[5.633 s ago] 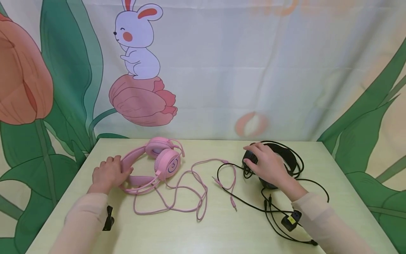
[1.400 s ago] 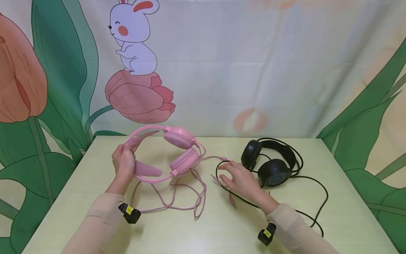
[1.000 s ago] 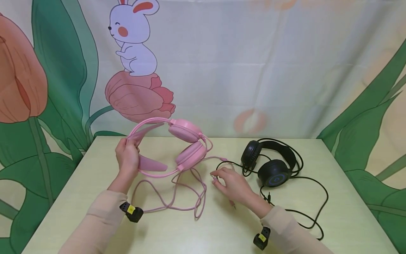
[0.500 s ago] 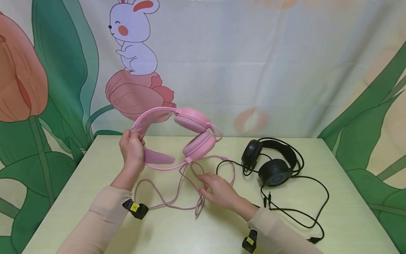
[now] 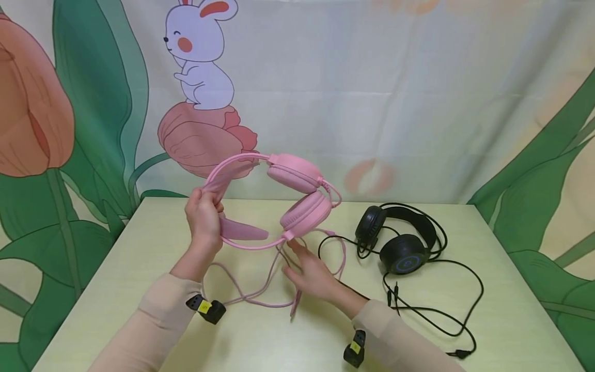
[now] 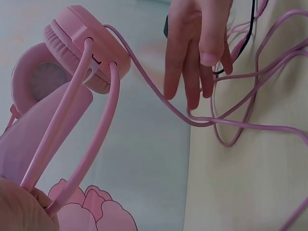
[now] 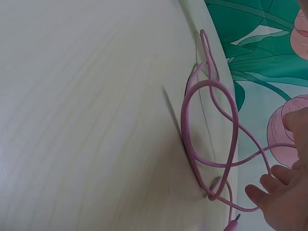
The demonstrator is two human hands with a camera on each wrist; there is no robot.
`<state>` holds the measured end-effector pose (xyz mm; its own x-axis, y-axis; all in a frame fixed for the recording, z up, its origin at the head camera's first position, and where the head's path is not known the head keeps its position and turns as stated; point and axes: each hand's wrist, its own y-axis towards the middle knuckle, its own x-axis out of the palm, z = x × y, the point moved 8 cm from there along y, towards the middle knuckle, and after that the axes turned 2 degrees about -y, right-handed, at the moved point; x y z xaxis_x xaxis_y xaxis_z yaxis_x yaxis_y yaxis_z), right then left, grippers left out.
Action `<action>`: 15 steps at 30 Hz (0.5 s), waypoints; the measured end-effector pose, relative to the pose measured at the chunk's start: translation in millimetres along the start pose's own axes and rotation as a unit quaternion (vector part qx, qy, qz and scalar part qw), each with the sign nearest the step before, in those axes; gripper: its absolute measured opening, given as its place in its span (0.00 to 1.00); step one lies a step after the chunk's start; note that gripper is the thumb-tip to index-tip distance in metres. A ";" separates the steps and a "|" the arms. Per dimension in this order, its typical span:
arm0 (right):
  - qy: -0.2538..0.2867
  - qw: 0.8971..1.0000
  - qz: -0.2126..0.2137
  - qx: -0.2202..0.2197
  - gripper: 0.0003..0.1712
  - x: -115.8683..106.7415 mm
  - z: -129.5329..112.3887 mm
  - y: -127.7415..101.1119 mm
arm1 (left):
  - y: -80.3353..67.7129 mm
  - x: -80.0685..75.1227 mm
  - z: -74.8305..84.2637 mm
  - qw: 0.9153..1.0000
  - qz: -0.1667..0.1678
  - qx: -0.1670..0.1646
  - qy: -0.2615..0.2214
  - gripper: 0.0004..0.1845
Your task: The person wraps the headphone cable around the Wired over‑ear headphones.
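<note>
In the head view, my left hand (image 5: 204,219) grips the headband of the pink headphones (image 5: 307,214), holding them above the table with the ear cups to the right. Below them the pink cable (image 5: 267,305) trails down in loops onto the table. My right hand (image 5: 311,274) is at the cable just under the lower ear cup, palm turned left. The left wrist view shows its fingers (image 6: 191,77) extended and reaching to the cable; whether they touch it is hard to tell. A cable loop (image 7: 236,115) and a pink plug (image 7: 233,224) appear in the right wrist view.
Black headphones (image 5: 403,253) lie at the table's right side. Their black cable (image 5: 481,289) curls forward and leftward, passing close to the pink cable and under my right forearm. A patterned curtain (image 5: 316,103) hangs behind the table's back edge.
My left hand has lifted the pink headphones off the table and carried them right. My right hand has left the black headphones and moved left to the pink cable, shifting some loops.
</note>
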<state>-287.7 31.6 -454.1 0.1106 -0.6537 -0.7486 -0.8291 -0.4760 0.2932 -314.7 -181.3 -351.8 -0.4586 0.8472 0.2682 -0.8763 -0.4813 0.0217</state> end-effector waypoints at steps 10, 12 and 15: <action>0.067 0.997 -0.025 0.019 0.33 5.4 -3.7 -2.4 | -4.5 2.0 -3.7 1.000 0.001 0.012 0.012 0.08; 0.113 0.992 -0.040 0.029 0.28 7.5 -3.6 -3.7 | -4.4 1.2 -3.6 1.000 0.003 0.017 0.017 0.08; 0.173 0.983 -0.050 0.035 0.20 8.8 -5.6 -6.3 | -3.5 -1.0 -4.8 1.000 0.009 0.021 0.018 0.08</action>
<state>-278.4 25.6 -459.2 0.3634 -0.7720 -0.5216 -0.8385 -0.5150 0.1781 -311.9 -179.4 -356.8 -0.4792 0.8460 0.2337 -0.8617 -0.5041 0.0578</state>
